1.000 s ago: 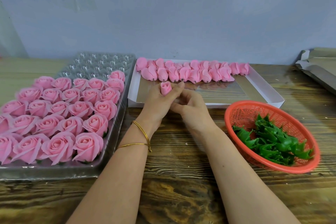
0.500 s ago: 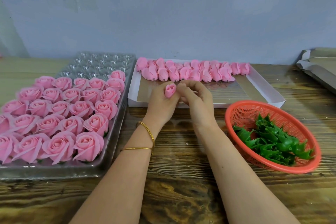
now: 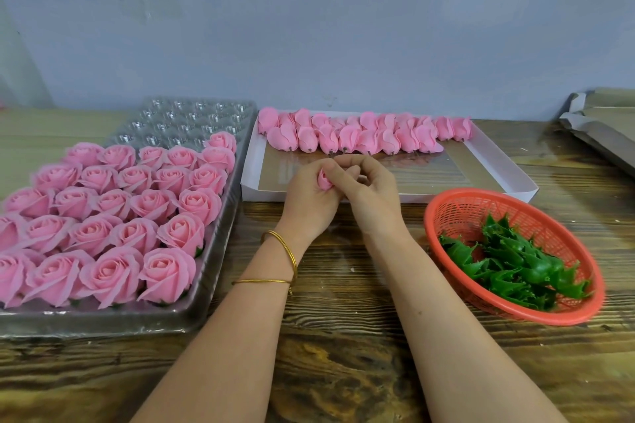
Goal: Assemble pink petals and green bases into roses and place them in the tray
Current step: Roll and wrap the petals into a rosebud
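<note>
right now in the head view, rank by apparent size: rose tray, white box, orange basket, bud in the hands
1. rose tray
2. white box
3. orange basket, close to the box and nearer the camera, so unsure
4. bud, by far smallest

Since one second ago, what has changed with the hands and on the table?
The right hand rose to the pink bud and now pinches it beside the left hand, which keeps holding it. The tray, the box and the basket stayed put.

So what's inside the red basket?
Green bases lie piled toward the near right of the basket; its far-left mesh is bare. Whatever lies under the pile is covered.
</note>
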The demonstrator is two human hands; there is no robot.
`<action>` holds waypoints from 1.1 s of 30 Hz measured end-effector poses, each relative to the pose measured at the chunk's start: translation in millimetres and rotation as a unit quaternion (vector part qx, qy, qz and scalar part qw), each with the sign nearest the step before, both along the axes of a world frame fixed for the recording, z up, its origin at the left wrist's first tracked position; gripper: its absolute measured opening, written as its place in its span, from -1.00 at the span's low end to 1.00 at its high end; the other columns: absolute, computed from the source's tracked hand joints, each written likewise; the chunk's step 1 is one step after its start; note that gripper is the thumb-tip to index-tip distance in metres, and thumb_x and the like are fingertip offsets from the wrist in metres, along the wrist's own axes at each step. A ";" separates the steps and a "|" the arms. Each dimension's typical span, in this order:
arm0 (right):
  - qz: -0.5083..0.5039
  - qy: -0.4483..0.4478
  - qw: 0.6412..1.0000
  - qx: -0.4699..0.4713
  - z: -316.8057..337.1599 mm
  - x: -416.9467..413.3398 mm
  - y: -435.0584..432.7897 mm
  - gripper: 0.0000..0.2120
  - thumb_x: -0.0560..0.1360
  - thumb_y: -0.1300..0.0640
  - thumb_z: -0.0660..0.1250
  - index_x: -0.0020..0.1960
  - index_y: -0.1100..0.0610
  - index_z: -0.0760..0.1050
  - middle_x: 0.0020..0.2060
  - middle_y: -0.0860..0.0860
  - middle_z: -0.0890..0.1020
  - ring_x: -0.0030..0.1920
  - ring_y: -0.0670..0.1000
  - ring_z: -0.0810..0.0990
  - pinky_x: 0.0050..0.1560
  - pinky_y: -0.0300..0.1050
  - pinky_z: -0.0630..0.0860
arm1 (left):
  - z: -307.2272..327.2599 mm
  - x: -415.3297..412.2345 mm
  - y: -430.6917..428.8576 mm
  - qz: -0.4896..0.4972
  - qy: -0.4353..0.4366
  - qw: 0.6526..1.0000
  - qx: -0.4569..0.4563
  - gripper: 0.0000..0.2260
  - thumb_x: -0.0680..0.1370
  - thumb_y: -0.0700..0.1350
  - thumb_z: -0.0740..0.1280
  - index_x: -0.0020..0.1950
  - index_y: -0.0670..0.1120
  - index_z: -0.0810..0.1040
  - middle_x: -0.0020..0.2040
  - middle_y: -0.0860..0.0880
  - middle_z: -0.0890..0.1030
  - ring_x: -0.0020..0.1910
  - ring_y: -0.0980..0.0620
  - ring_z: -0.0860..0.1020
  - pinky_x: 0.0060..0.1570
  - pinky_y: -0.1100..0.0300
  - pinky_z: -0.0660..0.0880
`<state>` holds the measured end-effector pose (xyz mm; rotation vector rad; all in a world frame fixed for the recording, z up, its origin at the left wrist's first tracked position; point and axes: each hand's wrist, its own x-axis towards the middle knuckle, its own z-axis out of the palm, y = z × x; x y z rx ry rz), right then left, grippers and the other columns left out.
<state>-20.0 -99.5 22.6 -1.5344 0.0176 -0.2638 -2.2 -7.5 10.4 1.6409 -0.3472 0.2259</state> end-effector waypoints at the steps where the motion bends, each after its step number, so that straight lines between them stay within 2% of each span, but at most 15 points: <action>1: 0.005 -0.002 1.000 -0.002 -0.4 0.2 -0.1 -0.80 0.47 0.18 0.46 0.04 0.25 0.59 -0.10 0.23 0.68 -0.10 -0.03 0.60 -0.08 -0.12 0.59 | 0.0 0.1 0.0 0.000 0.002 1.000 -0.001 -0.92 0.56 -0.13 0.37 -0.03 -0.01 0.66 -0.17 0.07 0.69 -0.12 0.15 0.64 -0.15 0.34 0.52; 5: 0.023 -0.005 1.000 0.004 -0.8 0.6 -0.9 -0.83 0.48 0.20 0.44 0.03 0.25 0.59 -0.17 0.16 0.66 -0.14 -0.03 0.60 -0.20 -0.18 0.58 | 0.5 0.5 0.5 0.012 0.002 1.000 0.002 -0.87 0.56 -0.12 0.36 0.05 -0.06 0.67 -0.13 0.01 0.71 -0.11 0.11 0.66 -0.14 0.28 0.55; 9: 0.033 -0.007 0.999 -0.005 -0.6 0.2 -0.6 -0.85 0.48 0.22 0.44 0.03 0.24 0.59 -0.18 0.12 0.65 -0.14 -0.06 0.60 -0.21 -0.17 0.58 | 0.6 0.0 0.9 0.023 -0.001 1.000 0.013 -0.89 0.56 -0.11 0.36 0.03 -0.03 0.67 -0.14 0.01 0.70 -0.11 0.09 0.66 -0.12 0.20 0.59; 12: 0.035 -0.016 0.999 -0.011 0.1 -0.6 -0.7 -0.83 0.48 0.24 0.44 0.05 0.28 0.59 -0.18 0.09 0.65 -0.16 -0.11 0.59 -0.18 -0.24 0.56 | 1.4 -0.3 0.9 0.031 -0.009 0.999 0.023 -0.91 0.56 -0.12 0.36 -0.09 0.01 0.66 -0.18 0.03 0.69 -0.14 0.10 0.65 -0.15 0.27 0.55; 16: 0.036 -0.020 0.999 -0.015 0.7 -1.2 -0.7 -0.83 0.48 0.26 0.43 0.05 0.29 0.60 -0.17 0.06 0.65 -0.17 -0.14 0.57 -0.11 -0.25 0.54 | 2.1 -0.8 0.1 0.043 -0.019 0.998 0.036 -0.87 0.56 -0.13 0.37 -0.17 0.05 0.62 -0.23 0.07 0.66 -0.21 0.17 0.62 -0.24 0.40 0.48; 20: 0.033 -0.026 0.999 -0.020 0.4 -0.9 -1.5 -0.85 0.47 0.27 0.44 0.02 0.27 0.60 -0.18 0.05 0.64 -0.22 -0.21 0.57 -0.14 -0.28 0.54 | -0.1 1.1 0.0 0.050 -0.022 0.998 0.040 -0.90 0.56 -0.12 0.36 -0.08 -0.07 0.67 -0.19 0.01 0.68 -0.16 0.09 0.64 -0.20 0.34 0.52; 23: 0.029 -0.027 0.999 -0.017 -0.5 -0.6 -2.0 -0.85 0.46 0.26 0.45 0.02 0.27 0.60 -0.20 0.03 0.65 -0.24 -0.25 0.57 -0.17 -0.31 0.55 | -2.4 2.2 0.0 0.055 -0.022 0.997 0.044 -0.85 0.56 -0.10 0.36 0.02 -0.13 0.68 -0.15 -0.03 0.69 -0.11 0.06 0.65 -0.14 0.32 0.53; 26: 0.019 -0.016 1.000 -0.004 -1.0 -0.2 -1.6 -0.85 0.47 0.23 0.45 0.00 0.29 0.60 -0.23 0.06 0.63 -0.22 -0.13 0.58 -0.14 -0.18 0.56 | -3.9 4.0 0.5 0.069 -0.009 0.997 0.047 -0.84 0.57 -0.07 0.35 -0.03 -0.12 0.67 -0.18 -0.03 0.69 -0.13 0.03 0.64 -0.16 0.20 0.56; 29: 0.036 0.006 0.997 0.070 1.0 0.2 -1.6 -0.81 0.56 0.18 0.34 -0.06 0.34 0.55 -0.25 0.19 0.56 -0.27 0.05 0.53 -0.29 -0.12 0.51 | -3.3 2.4 -0.6 0.079 0.012 0.997 0.007 -0.75 0.59 -0.08 0.30 -0.26 -0.13 0.58 -0.38 0.01 0.61 -0.36 0.11 0.58 -0.40 0.17 0.50; 31: 0.030 0.017 0.994 0.105 1.5 1.9 -3.3 -0.81 0.59 0.23 0.27 -0.03 0.36 0.55 -0.22 0.17 0.58 -0.24 0.01 0.58 -0.20 -0.12 0.55 | 0.1 0.4 -0.5 0.084 0.007 0.996 -0.029 -0.72 0.59 -0.08 0.30 -0.33 -0.06 0.53 -0.42 -0.02 0.54 -0.37 0.10 0.54 -0.41 0.12 0.50; 33: 0.021 0.016 0.995 0.092 0.5 3.5 -4.2 -0.82 0.52 0.33 0.25 0.02 0.39 0.57 -0.17 0.15 0.60 -0.15 -0.02 0.59 -0.01 -0.05 0.55 | 2.6 1.2 0.8 0.100 -0.018 0.994 -0.032 -0.71 0.59 -0.10 0.31 -0.31 -0.16 0.48 -0.39 -0.15 0.47 -0.33 0.03 0.46 -0.33 -0.01 0.43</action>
